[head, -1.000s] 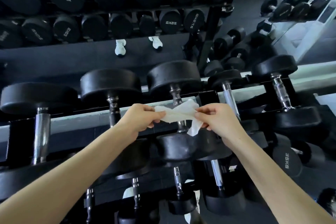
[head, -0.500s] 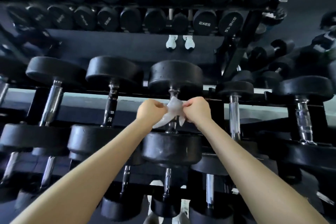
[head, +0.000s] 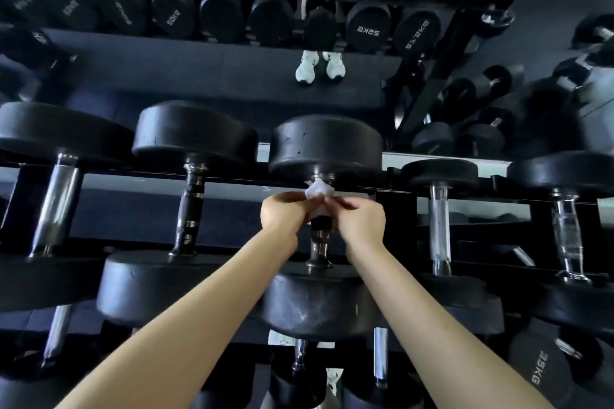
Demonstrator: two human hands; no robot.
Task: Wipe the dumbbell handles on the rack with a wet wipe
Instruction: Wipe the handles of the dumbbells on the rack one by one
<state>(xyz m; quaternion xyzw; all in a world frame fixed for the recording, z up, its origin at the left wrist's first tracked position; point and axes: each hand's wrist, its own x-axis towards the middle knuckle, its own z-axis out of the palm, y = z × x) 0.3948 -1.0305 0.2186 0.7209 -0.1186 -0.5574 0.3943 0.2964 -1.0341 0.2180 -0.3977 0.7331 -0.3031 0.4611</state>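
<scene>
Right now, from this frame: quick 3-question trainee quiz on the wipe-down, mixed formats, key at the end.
1. True or false: both the left hand and the right hand hold the wet wipe.
2. Where on the middle dumbbell's handle does the wipe sit? A) far end, just under the far head; B) centre; C) near end.
3. Fill in: the neighbouring handle directly to the left is ____ (chrome / dark).
Key: 1 true; 2 A; 3 dark.
</scene>
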